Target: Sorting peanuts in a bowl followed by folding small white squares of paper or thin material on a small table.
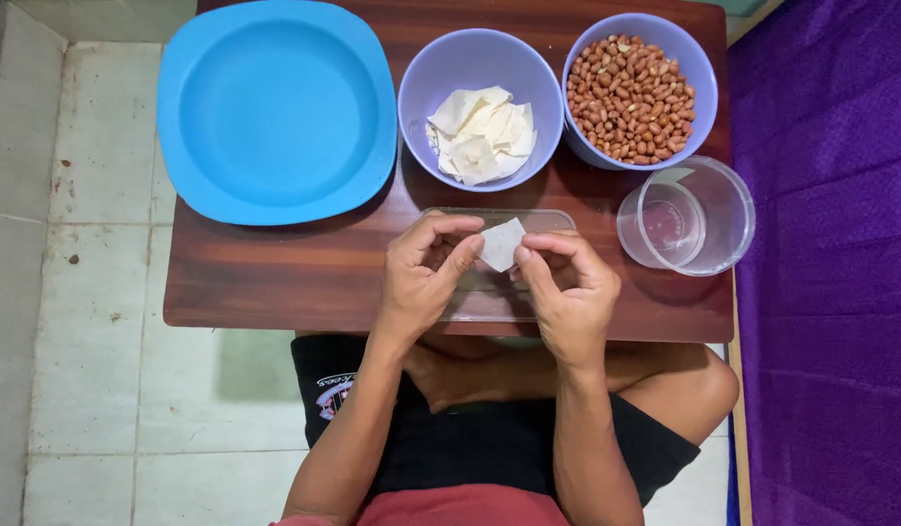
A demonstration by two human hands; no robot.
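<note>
A small white wrapper sheet (501, 243) is pinched between my left hand (426, 273) and my right hand (567, 287), just above a clear flat lid or board (548, 219) on the low brown wooden table (275, 273). Both hands' fingertips close on the sheet's edges. Behind them stands a lilac bowl (426, 73) with several white wrapper pieces (481, 131). To its right a second lilac bowl (699, 68) is full of brown peanuts (631, 97).
A large empty blue square plate (275, 107) fills the table's back left. A clear plastic cup (689, 219) lies on its side at the right. Purple cloth (830, 273) borders the right; tiled floor (80, 292) lies left. My crossed legs sit under the table's front edge.
</note>
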